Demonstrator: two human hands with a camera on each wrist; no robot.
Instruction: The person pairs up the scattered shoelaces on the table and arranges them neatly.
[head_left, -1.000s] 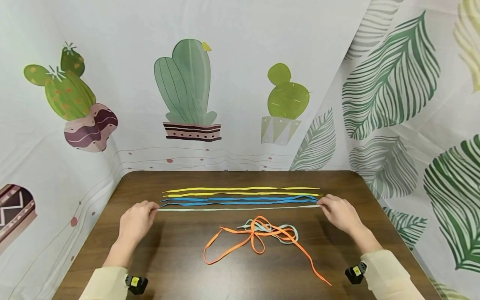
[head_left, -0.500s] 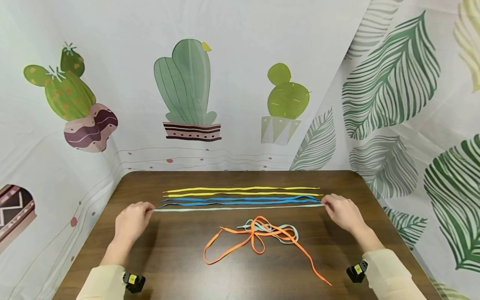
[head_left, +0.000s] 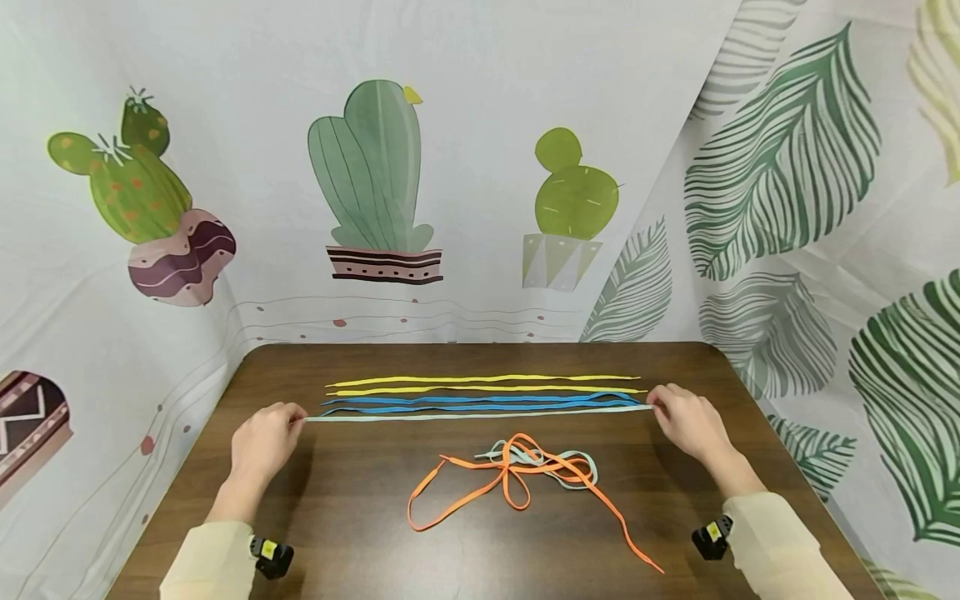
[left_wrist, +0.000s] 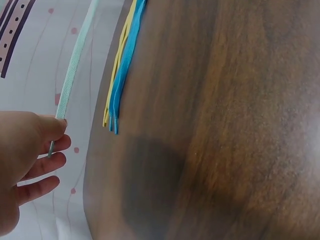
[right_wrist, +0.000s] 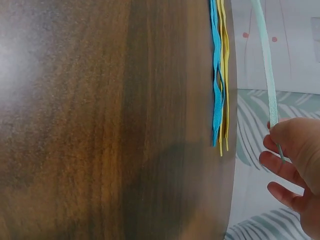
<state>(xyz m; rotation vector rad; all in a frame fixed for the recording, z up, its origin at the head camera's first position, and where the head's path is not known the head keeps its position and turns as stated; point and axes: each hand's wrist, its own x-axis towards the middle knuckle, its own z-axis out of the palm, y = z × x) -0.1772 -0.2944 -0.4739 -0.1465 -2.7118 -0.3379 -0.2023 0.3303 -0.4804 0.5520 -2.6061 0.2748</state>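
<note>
A pale mint shoelace (head_left: 465, 415) is stretched nearly straight between my two hands. My left hand (head_left: 264, 442) pinches one end; in the left wrist view the thin tip pokes out below the thumb of that hand (left_wrist: 30, 150). The other end is pinched by my right hand (head_left: 690, 423), its tip also showing past the thumb in the right wrist view. Both wrist views show the lace (right_wrist: 266, 55) held up above the table. Just beyond it in the head view lie two blue shoelaces (head_left: 450, 408), side by side, and behind them two yellow shoelaces (head_left: 480, 379).
Nearer the person, an orange shoelace (head_left: 452, 507) lies loosely looped, tangled over a second mint shoelace (head_left: 595, 468). Everything rests on a dark wood table (head_left: 360, 533). A printed cloth (head_left: 480, 167) with cacti and leaves hangs behind the far edge.
My hands have moved slightly apart, the left to the left and the right to the right. The mint shoelace between them is drawn straighter. The other laces have stayed put.
</note>
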